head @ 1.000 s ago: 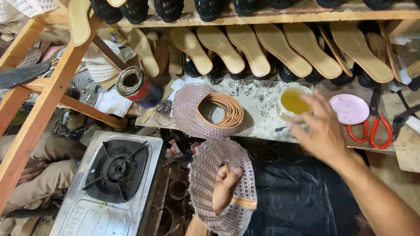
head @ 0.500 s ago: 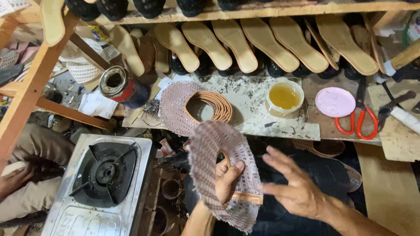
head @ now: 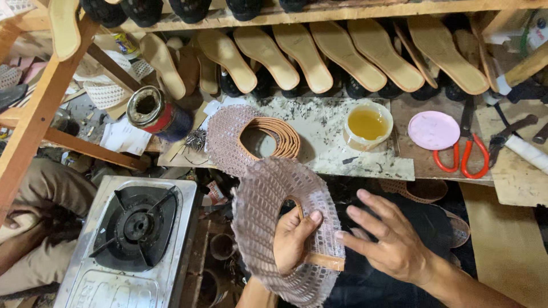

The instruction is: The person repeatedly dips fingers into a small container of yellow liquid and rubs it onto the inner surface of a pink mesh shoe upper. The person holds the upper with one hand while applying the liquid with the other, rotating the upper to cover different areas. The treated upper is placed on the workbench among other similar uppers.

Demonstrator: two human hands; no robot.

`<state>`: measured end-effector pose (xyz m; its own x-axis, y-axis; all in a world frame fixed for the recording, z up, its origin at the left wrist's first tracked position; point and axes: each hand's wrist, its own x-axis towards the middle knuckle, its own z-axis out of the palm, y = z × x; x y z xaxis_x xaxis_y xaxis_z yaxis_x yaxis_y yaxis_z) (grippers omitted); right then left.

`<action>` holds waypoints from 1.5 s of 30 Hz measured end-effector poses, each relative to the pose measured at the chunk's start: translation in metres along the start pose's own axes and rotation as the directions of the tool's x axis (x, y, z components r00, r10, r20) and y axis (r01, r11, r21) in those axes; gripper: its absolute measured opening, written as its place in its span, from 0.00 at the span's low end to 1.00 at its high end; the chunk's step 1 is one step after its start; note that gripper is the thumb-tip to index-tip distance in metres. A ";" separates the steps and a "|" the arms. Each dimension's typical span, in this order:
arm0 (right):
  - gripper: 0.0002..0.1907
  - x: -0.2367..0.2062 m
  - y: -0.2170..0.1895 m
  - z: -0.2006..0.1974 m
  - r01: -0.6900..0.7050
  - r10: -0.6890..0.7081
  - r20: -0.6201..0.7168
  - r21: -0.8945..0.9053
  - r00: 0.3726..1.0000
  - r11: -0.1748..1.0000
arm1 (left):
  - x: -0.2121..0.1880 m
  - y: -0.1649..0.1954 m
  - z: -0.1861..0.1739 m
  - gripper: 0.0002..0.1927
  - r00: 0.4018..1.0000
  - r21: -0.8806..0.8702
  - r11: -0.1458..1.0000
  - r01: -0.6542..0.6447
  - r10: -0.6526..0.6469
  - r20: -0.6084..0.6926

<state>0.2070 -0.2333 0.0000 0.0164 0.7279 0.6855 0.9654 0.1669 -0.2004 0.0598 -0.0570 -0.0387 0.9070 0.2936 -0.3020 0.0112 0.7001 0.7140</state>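
Note:
My left hand holds a curved woven mesh shoe upper with a tan edge strip, thumb pressed on its inner rim. Just to the right, my right hand is open with fingers spread, its fingertips touching the upper's right edge. A second mesh upper with tan lining lies on the stained work board above. A white cup of yellow glue stands on that board.
A single gas burner sits at lower left. A rusty tin can, a pink lid and red-handled scissors lie on the bench. Tan insoles lean along the shelf. Another person's legs show at left.
My right hand came back from the glue cup down to the mesh upper held in my left hand and now touches its right edge. The view shifted slightly.

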 end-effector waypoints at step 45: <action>0.49 -0.151 -0.076 -0.030 -0.573 0.988 -0.101 0.805 0.120 0.152 | 0.045 -0.080 0.052 0.15 0.738 0.710 0.209 -0.672 0.263 0.621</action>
<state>0.1385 -0.3756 -0.0673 0.9817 0.1851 -0.0446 -0.0719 0.1437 -0.9870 0.1212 -0.1337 -0.0765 0.9340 -0.0037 0.3572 -0.3084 -0.5131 0.8010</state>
